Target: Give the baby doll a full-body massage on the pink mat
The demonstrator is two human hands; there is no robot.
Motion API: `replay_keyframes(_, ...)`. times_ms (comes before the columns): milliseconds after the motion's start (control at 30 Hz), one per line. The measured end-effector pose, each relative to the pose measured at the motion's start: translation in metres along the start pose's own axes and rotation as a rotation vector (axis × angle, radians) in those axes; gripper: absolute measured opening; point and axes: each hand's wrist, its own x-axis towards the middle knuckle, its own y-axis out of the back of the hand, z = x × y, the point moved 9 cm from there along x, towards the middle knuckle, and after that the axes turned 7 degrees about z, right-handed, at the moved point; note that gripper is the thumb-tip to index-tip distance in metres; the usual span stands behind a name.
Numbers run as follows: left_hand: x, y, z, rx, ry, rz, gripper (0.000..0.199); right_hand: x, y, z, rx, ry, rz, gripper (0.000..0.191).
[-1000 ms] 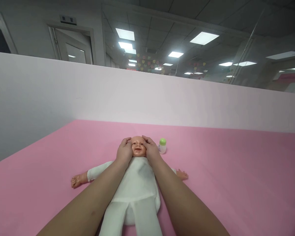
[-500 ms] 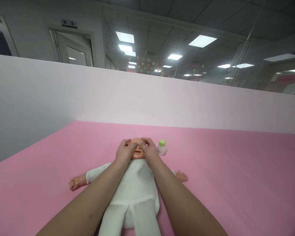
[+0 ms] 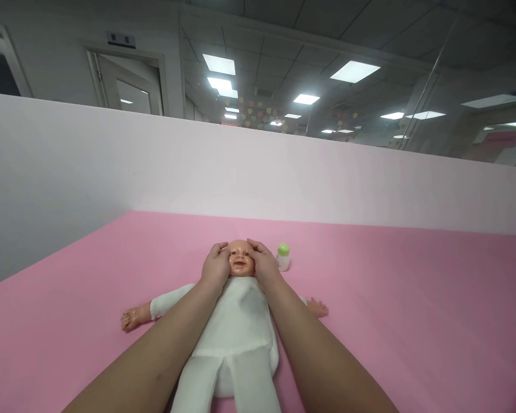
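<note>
A baby doll [image 3: 241,321] with a white cloth body lies on its back on the pink surface, its arms spread to both sides. My left hand [image 3: 216,267] cups one side of the doll's head, the thumb lying against the cheek near the eye. On the opposite side, my right hand [image 3: 264,265] holds the head in the same way, its fingers curled around the edge. Between my thumbs the doll's eyes and mouth show. Just right of my right hand stands a small clear bottle with a green cap [image 3: 282,258].
The pink surface [image 3: 391,310] spreads out widely on both sides of the doll. A white low wall [image 3: 258,172] closes it off at the back and left. Beyond it are a glass partition, a doorway [image 3: 129,86] and ceiling lights.
My thumbs have slid apart, from the middle of the doll's face out to its sides, uncovering the eyes and nose. The doll and bottle stay in place.
</note>
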Motion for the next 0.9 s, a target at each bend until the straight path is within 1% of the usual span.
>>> replay_keyframes(167, 0.001, -0.001, 0.0, -0.011, -0.023, -0.008, 0.05, -0.007, 0.0, -0.01, -0.089, 0.041, 0.012, 0.054)
replay_keyframes(267, 0.0, -0.001, -0.001, -0.016, -0.026, -0.026, 0.056, -0.009, -0.001, -0.015, -0.117, 0.059, 0.009, 0.056)
replay_keyframes(400, 0.0, 0.0, 0.0, 0.016, -0.031, -0.032, 0.061, -0.008, -0.002, -0.018, -0.17, 0.097, 0.02, 0.05)
replay_keyframes(467, 0.001, 0.001, 0.0, 0.043, -0.034, -0.009, 0.059, -0.007, -0.001, -0.018, -0.155, 0.094, 0.028, 0.044)
replay_keyframes(600, 0.005, 0.001, -0.004, 0.062, -0.019, 0.022, 0.046, -0.003, 0.001, -0.01, -0.102, 0.044, 0.046, 0.036)
replay_keyframes(767, 0.009, 0.002, -0.005, 0.042, -0.023, 0.026, 0.034, -0.001, 0.001, -0.001, -0.008, -0.034, 0.016, 0.046)
replay_keyframes(900, 0.009, 0.003, -0.006, 0.02, -0.02, 0.02, 0.03, -0.003, -0.001, 0.003, 0.063, -0.091, -0.022, 0.054)
